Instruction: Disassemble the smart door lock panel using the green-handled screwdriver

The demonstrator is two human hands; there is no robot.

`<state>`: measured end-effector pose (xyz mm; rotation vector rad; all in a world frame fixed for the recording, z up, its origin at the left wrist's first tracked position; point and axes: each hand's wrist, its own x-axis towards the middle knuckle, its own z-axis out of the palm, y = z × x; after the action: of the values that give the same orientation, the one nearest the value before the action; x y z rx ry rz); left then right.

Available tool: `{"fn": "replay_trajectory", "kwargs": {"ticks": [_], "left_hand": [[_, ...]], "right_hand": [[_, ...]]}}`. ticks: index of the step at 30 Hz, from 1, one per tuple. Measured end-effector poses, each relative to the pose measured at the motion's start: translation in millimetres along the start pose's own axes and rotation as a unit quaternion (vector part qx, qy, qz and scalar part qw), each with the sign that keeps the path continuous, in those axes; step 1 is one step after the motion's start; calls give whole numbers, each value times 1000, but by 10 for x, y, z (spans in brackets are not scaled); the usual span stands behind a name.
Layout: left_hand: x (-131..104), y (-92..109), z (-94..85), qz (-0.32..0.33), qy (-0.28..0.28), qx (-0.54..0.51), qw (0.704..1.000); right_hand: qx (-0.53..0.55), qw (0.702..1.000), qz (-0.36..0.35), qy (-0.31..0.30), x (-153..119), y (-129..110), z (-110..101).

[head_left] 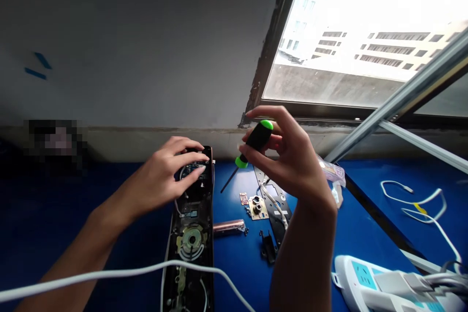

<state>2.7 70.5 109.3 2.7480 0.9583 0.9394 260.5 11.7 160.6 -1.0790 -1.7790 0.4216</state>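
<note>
My right hand point(288, 156) grips a screwdriver point(258, 139) with a black and green handle. Its dark shaft slants down to the left, the tip in the air right of a long black housing point(192, 253). The housing looks like an open door lock body, with a round metal disc point(192, 239) and wires inside. My left hand point(179, 165) lies over its far end with fingers spread, touching around a dark circuit board point(197, 170) there. The fingers partly cover that board.
Right of the housing lie a copper-coloured cylinder point(228, 227), a square metal part point(258, 207), a black bracket point(268, 247) and a black plate point(276, 200). A white cable point(146, 269) crosses in front. A power strip point(351, 278) stands at lower right, below a window frame.
</note>
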Motion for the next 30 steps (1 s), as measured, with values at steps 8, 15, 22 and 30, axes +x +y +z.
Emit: {"fn": "replay_trajectory", "kwargs": {"ticks": [8,15,22,30], "left_hand": [[-294,-375,-176,-104,-37,-18,994],[-336,-499,-223,-87,-73,-61,992],[-338,-483,-202,-79,-86,-98,988],[-347,-503,-152,-75,-86,-114,987]], "right_hand": [[-20,994,-64,87,232,-321,583],[-25,993,-92,65,335,-260,1006],[-51,990,-117,66,337,-231,1153],[-50,989,-119,78,331,-248,1162]]}}
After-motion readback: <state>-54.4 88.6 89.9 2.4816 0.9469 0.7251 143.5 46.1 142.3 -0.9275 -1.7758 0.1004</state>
